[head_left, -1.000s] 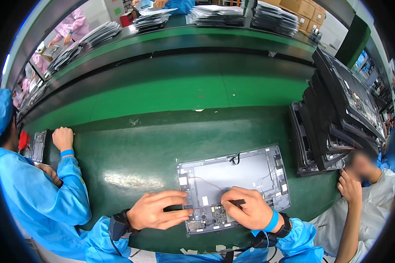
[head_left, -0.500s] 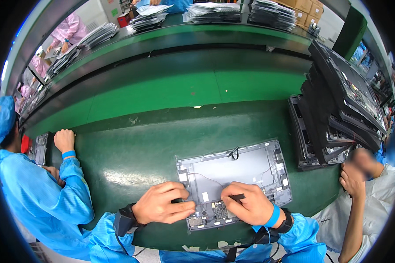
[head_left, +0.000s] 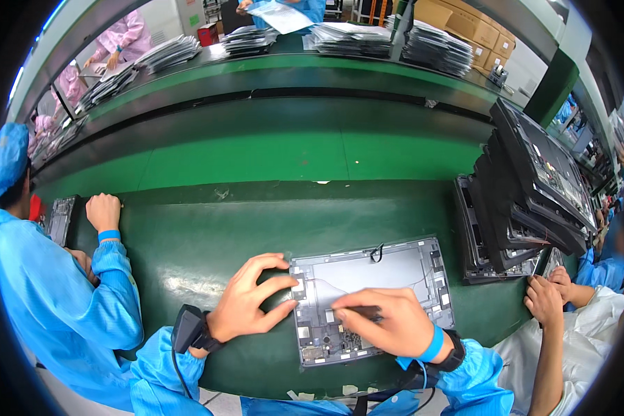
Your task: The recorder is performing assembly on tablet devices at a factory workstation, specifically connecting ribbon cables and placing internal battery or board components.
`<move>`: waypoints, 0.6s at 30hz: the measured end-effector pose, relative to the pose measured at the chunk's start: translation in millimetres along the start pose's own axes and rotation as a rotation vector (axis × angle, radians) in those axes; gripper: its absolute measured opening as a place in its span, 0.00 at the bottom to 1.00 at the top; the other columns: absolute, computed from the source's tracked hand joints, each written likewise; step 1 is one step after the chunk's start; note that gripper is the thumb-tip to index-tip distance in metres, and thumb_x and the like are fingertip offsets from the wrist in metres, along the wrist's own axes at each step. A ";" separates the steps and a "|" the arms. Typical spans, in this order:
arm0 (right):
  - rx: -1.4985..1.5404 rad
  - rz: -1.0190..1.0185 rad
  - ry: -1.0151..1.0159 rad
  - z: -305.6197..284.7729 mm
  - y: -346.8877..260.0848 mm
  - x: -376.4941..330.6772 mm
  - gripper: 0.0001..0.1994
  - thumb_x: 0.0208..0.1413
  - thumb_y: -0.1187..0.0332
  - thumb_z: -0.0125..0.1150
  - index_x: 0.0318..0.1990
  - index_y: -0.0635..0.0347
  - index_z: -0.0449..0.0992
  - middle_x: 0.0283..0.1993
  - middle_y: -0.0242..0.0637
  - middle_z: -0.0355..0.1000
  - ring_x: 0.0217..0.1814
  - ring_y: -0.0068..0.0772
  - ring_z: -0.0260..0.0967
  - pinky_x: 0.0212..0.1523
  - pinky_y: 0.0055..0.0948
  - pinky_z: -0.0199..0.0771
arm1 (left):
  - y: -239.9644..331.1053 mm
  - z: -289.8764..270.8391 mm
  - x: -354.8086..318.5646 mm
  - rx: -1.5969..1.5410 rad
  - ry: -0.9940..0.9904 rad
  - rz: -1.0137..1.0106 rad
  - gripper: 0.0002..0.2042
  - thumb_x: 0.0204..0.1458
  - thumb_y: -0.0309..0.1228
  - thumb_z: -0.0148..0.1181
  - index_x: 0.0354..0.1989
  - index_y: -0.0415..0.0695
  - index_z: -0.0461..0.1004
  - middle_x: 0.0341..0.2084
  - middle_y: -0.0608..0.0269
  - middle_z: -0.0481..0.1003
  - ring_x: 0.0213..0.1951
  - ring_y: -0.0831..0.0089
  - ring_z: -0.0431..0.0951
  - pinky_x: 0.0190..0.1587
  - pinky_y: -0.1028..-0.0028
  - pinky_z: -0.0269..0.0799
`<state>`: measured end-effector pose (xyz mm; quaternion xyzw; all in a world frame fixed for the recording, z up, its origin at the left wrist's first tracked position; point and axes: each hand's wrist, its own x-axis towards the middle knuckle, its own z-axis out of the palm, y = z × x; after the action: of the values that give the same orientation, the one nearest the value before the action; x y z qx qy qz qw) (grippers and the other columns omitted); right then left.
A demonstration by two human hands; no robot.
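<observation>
A grey open laptop case (head_left: 402,267) lies flat in front of me on the green bench. Thin cables run across its inner panel, and part of a circuit board (head_left: 351,340) shows along the near side. At the left edge of the case, my left hand (head_left: 253,298) has its fingers spread, with fingertips touching the rim. My right hand (head_left: 388,320) is over the near middle of the case, closed around a slim dark tool (head_left: 373,312). The tool's working end is hidden under my fingers. A black cable loop (head_left: 376,254) sticks up at the far edge.
A leaning stack of similar laptop cases (head_left: 527,194) stands at the right. Beside it is a person in a pale sleeve (head_left: 551,360). A co-worker in blue (head_left: 66,291) sits at the left. Across the bench, piles of flat packages (head_left: 350,38) line a raised shelf.
My left hand has opened wider, its fingers now further up the left edge. My right hand has shifted slightly toward the upper left with the tool. The view has tilted up a little.
</observation>
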<state>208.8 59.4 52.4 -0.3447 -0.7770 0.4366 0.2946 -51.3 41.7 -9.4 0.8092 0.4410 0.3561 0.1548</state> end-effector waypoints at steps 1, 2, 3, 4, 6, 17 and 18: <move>-0.008 0.004 -0.004 4.0 2.7 8.3 0.07 0.57 0.73 0.65 0.41 0.64 0.81 0.34 0.41 0.80 0.33 0.29 0.80 0.34 0.24 0.79 | -2.9 -0.2 3.8 -0.007 0.006 0.000 0.15 0.44 0.32 0.70 0.42 0.47 0.79 0.47 0.55 0.71 0.55 0.53 0.72 0.55 0.58 0.71; -0.012 -0.020 0.023 9.1 8.5 16.7 0.06 0.57 0.73 0.64 0.41 0.64 0.80 0.33 0.42 0.80 0.30 0.31 0.80 0.32 0.26 0.79 | -5.7 -0.1 6.4 0.009 -0.026 0.028 0.15 0.45 0.33 0.70 0.42 0.47 0.79 0.48 0.54 0.71 0.55 0.53 0.72 0.54 0.58 0.71; -0.013 -0.045 0.046 14.0 14.3 24.6 0.06 0.57 0.74 0.63 0.40 0.64 0.79 0.32 0.43 0.79 0.28 0.34 0.79 0.30 0.27 0.79 | -8.5 -0.5 7.8 0.027 -0.058 0.054 0.15 0.45 0.34 0.70 0.42 0.47 0.79 0.49 0.54 0.71 0.56 0.54 0.72 0.54 0.58 0.71; -0.019 -0.058 0.052 17.7 18.7 31.0 0.06 0.56 0.74 0.63 0.39 0.65 0.79 0.31 0.43 0.78 0.26 0.33 0.78 0.27 0.27 0.78 | -9.2 -2.6 8.7 0.057 -0.078 0.089 0.15 0.46 0.35 0.69 0.43 0.48 0.79 0.49 0.55 0.72 0.55 0.56 0.73 0.53 0.60 0.72; -0.052 -0.076 0.055 20.5 24.7 38.8 0.05 0.56 0.74 0.63 0.39 0.65 0.79 0.30 0.42 0.78 0.25 0.32 0.77 0.26 0.27 0.77 | -12.3 -1.8 7.7 0.077 -0.080 0.127 0.14 0.46 0.35 0.69 0.43 0.48 0.80 0.48 0.56 0.72 0.55 0.57 0.73 0.53 0.60 0.72; -0.050 -0.095 0.034 26.3 37.5 48.8 0.05 0.55 0.76 0.62 0.39 0.66 0.77 0.32 0.42 0.78 0.31 0.31 0.79 0.28 0.25 0.78 | -16.4 -8.5 9.7 0.103 -0.043 0.204 0.13 0.47 0.38 0.67 0.41 0.52 0.81 0.43 0.61 0.74 0.47 0.62 0.76 0.44 0.66 0.74; -0.053 -0.094 0.033 25.5 36.1 48.6 0.05 0.55 0.76 0.62 0.39 0.66 0.77 0.33 0.42 0.78 0.31 0.32 0.79 0.28 0.25 0.79 | -14.3 -10.5 10.9 0.113 -0.050 0.210 0.14 0.47 0.41 0.67 0.42 0.52 0.80 0.43 0.62 0.74 0.46 0.63 0.76 0.42 0.67 0.73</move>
<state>170.8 99.6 16.8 -0.3227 -0.7987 0.3956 0.3184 -63.5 58.1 -5.3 0.8670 0.3692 0.3245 0.0816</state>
